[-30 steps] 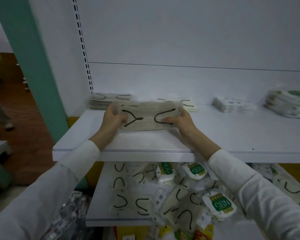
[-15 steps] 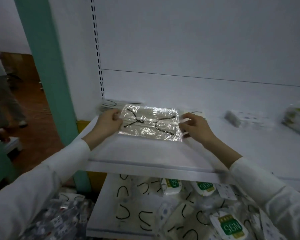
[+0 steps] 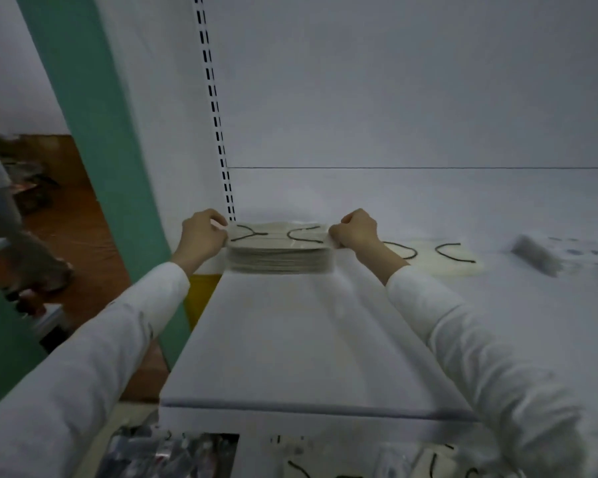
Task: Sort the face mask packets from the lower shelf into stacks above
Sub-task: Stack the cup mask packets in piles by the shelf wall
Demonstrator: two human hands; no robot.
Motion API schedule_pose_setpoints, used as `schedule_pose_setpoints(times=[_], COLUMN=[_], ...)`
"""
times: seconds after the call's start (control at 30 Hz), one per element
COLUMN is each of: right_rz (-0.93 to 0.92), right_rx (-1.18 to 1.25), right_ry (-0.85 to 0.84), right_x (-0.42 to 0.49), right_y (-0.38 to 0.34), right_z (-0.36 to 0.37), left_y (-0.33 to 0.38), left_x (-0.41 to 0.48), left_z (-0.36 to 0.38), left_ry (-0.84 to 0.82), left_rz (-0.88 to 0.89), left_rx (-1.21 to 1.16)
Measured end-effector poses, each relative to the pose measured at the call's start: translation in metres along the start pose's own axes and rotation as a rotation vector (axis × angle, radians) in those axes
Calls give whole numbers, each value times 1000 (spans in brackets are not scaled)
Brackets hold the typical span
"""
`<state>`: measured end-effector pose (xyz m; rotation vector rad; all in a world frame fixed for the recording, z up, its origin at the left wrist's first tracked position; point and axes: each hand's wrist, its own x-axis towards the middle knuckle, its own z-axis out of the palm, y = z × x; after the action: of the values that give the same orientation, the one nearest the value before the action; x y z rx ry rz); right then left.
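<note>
Mask packet (image 3: pixel 278 234) lies flat on top of the stack (image 3: pixel 278 262) at the back-left corner of the upper shelf (image 3: pixel 290 339), long axis left-right, ear loops up. Left grip (image 3: pixel 202 232) pinches its left end and right grip (image 3: pixel 356 229) its right end, fingers curled. Loose packets (image 3: pixel 301 470) show below the shelf's front edge, blurred.

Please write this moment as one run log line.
left hand: grips packet end | right hand: grips other end | packet: atop stack
</note>
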<state>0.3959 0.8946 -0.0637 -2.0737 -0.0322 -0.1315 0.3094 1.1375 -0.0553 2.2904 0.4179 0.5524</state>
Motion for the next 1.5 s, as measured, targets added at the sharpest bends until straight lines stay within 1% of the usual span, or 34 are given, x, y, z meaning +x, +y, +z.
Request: schedule_pose_setpoints(times=[0.1, 0.23, 0.43, 0.6, 0.67, 0.77, 0.83, 0.93, 1.03, 1.1, 1.27, 1.5], right_rz=[4, 9, -26, -60, -49, -67, -119, -233, -333, -401, -526, -703], right_rx=[-17, -41, -122, -237, -267, -285, -297, -361, -400, -433, -482, -545], right_ry=[20, 33, 108, 84, 75, 106, 139, 181, 182, 171, 133, 65], right_x=[10, 16, 18, 17, 16, 14, 13, 10, 4, -5, -39, -113], right_y=[3, 6, 5, 6, 8, 10, 9, 4, 2, 3, 2, 14], right_z=[11, 20, 23, 26, 27, 24, 19, 10, -2, -10, -36, -90], left_y=[-7, -11, -10, -16, -21, -26, -28, -31, -28, -20, 21, 93], left_x=[8, 17, 18, 17, 17, 16, 17, 20, 18, 11, -33, -131], left_z=[7, 9, 14, 17, 17, 12, 7, -3, -12, -15, -12, 6], left_ry=[-26, -47, -184, -296, -308, -333, -302, -196, -139, -124, -137, -195], left_rz=[48, 55, 102, 102, 117, 116, 135, 193, 302, 350, 478, 594], left_rx=[62, 66, 112, 192, 188, 135, 121, 195, 302, 325, 264, 153])
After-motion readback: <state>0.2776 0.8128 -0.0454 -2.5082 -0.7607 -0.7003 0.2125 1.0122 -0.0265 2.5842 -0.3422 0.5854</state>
